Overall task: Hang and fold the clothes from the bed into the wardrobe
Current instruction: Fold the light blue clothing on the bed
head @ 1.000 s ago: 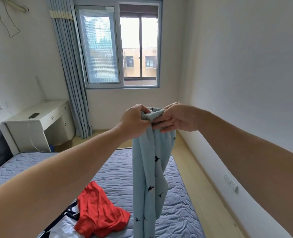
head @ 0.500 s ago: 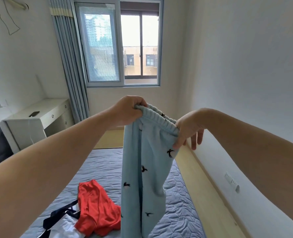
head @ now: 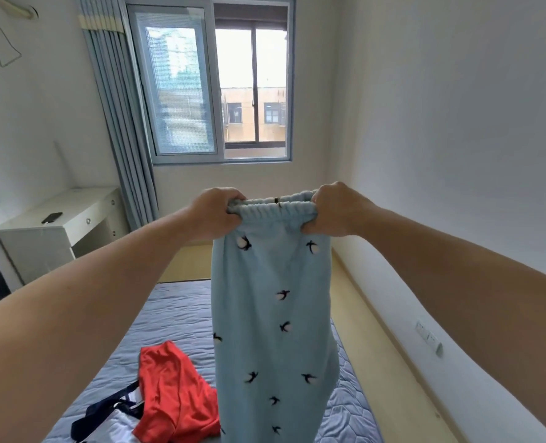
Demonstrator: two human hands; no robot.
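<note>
A pair of light blue trousers (head: 271, 314) with small dark bird prints hangs in front of me, above the bed (head: 169, 318). My left hand (head: 215, 212) grips the left end of the elastic waistband. My right hand (head: 335, 209) grips the right end, so the waistband is stretched level between them. The legs hang straight down, and their lower ends are cut off by the frame. On the grey-blue quilted bed lie a red garment (head: 172, 398) and a white and navy garment (head: 111, 417). No wardrobe is in view.
A white desk (head: 54, 225) with a phone (head: 52, 217) on it stands at the left wall, beside blue curtains (head: 121, 123). A window (head: 220, 84) fills the far wall. A strip of wooden floor (head: 383, 362) runs between the bed and the right wall.
My hands have moved apart along the waistband, spreading the bunched trousers out flat and level. A second ago both hands were together at the top of the bundle.
</note>
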